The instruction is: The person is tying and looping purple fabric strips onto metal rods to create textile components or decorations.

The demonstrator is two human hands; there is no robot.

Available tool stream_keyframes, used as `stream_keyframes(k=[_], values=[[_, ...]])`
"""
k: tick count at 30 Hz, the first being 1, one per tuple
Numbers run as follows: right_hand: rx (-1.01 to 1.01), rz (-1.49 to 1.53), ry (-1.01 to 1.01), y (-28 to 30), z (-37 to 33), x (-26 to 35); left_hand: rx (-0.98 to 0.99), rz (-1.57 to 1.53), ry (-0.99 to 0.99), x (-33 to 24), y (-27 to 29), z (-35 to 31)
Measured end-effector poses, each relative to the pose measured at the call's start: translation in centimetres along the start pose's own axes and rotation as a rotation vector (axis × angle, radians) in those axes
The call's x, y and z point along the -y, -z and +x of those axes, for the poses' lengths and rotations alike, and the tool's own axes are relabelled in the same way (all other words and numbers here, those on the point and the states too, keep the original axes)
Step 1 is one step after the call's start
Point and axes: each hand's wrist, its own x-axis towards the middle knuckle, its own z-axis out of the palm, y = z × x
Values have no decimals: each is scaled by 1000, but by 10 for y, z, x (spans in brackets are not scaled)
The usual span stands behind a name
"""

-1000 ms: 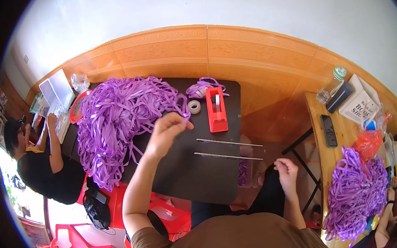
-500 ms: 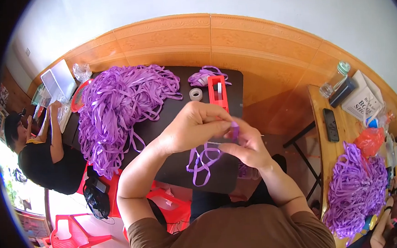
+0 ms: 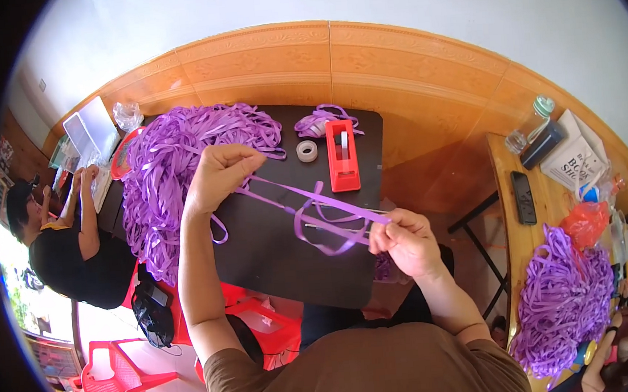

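A purple ribbon point(image 3: 327, 200) is stretched in two strands between my hands above the dark table, with a loop hanging beneath it. My left hand point(image 3: 219, 175) pinches its left end between thumb and fingertips. My right hand point(image 3: 410, 244) is closed on the other end, lower and to the right. A small darker piece sits on the ribbon near the left hand. Thin pale, stick-like tips show beside my right hand; what they belong to I cannot make out. Beyond the left hand lies a large heap of purple ribbons point(image 3: 173, 155).
A red tape dispenser point(image 3: 343, 168), a white tape roll point(image 3: 307, 150) and a purple bundle point(image 3: 322, 120) are at the far side of the dark table point(image 3: 282, 267). A wooden table point(image 3: 506, 182) on the right holds another ribbon heap point(image 3: 565, 302) and a phone point(image 3: 523, 197). A person point(image 3: 70, 246) sits at left.
My hands were close together over the ribbon; now the left has moved left and the right slightly right, drawing the ribbon out between them. The red tape dispenser is now fully uncovered.
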Motion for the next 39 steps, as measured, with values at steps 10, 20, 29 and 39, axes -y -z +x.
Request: stream_keyframes(k=[10, 20, 29, 39], values=[[-86, -1110, 245, 2, 10, -21, -285, -175, -87, 3, 25, 9], [-4, -1638, 341, -3, 17, -39, -267, 1166, -416, 31, -34, 0], [4, -1555, 308, -6, -12, -32, -87, 500, -491, 129, -60, 9], [-84, -1532, 427, -8, -17, -13, -232, -173, -262, -23, 4, 45]])
